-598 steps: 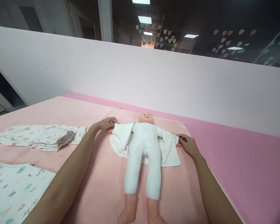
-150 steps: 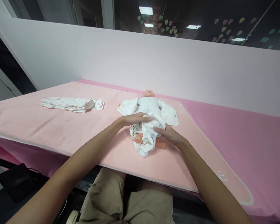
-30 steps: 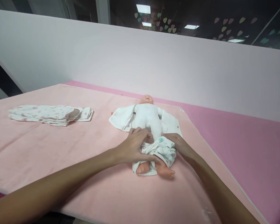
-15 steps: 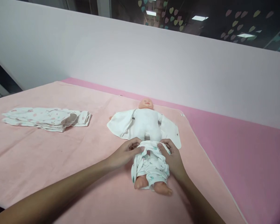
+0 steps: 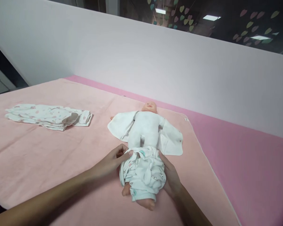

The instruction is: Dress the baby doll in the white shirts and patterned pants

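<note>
A baby doll (image 5: 146,125) lies on its back on the pink mat (image 5: 61,150), head toward the wall, with an open white top (image 5: 169,139) spread under its trunk. Patterned white trousers (image 5: 143,172) are bunched around its legs, and the bare feet stick out below. My left hand (image 5: 112,160) pinches the trousers' waistband at the doll's left-hand side. My right hand (image 5: 169,175) grips the trousers along the other side, fingers curled into the cloth.
A folded stack of patterned baby clothes (image 5: 49,114) lies on the mat at the left. A white wall panel (image 5: 155,69) runs behind the table, and a darker pink surface (image 5: 250,163) stretches to the right of the mat.
Both hands have drawn the trousers higher on the doll's legs over the last second; the waistband now sits near the hips. The view has shifted slightly.
</note>
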`<state>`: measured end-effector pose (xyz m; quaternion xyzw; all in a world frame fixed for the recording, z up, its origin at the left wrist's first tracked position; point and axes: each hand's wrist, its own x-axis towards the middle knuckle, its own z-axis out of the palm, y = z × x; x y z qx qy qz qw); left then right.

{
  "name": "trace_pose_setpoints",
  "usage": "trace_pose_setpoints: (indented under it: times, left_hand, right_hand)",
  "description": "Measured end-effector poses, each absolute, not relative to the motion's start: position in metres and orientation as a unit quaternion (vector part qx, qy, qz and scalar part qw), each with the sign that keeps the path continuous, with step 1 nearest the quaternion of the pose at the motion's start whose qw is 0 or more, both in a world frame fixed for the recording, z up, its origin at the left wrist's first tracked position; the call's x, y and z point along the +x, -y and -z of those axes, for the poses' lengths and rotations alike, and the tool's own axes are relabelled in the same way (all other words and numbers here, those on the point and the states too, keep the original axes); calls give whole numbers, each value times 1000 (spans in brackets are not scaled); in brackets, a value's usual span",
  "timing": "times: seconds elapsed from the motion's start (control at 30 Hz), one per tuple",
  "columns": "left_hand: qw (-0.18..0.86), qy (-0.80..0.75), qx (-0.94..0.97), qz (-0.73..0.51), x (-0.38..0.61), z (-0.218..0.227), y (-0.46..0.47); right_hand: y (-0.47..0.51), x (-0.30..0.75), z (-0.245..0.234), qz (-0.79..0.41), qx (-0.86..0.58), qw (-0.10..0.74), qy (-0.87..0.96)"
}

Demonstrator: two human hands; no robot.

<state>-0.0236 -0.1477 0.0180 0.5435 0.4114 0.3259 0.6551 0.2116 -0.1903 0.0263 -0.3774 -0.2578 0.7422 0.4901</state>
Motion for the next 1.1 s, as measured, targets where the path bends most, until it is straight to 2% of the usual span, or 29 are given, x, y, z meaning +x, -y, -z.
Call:
trace_pose_setpoints:
  times: [0.23,0.4,0.57,0.7,0.87,1.1]
  left_hand:
    - [810,-307,415,-276,-40,-32,157]
    - [781,-286,485,-273,-42,-27,159]
    - [785,-277,432,-347,-44,-14,153]
    - [764,-292,430,-382,-50,-7,121]
    - [702,-317,502,-393,-54,-13,69]
    - [769,-261,406,-418,-7,-1,68]
  right_hand:
    - [194,206,-23,-757,-369,495,216]
    - [194,202,-28,-773,-354,459,257]
    - [184,224,-23,-663,-405,515,362]
    - [173,249,-26,-612,-439,496,432]
    - [158,256,-39,-585,-460,517,423]
    - [131,216,-17,-584,-437,587,352]
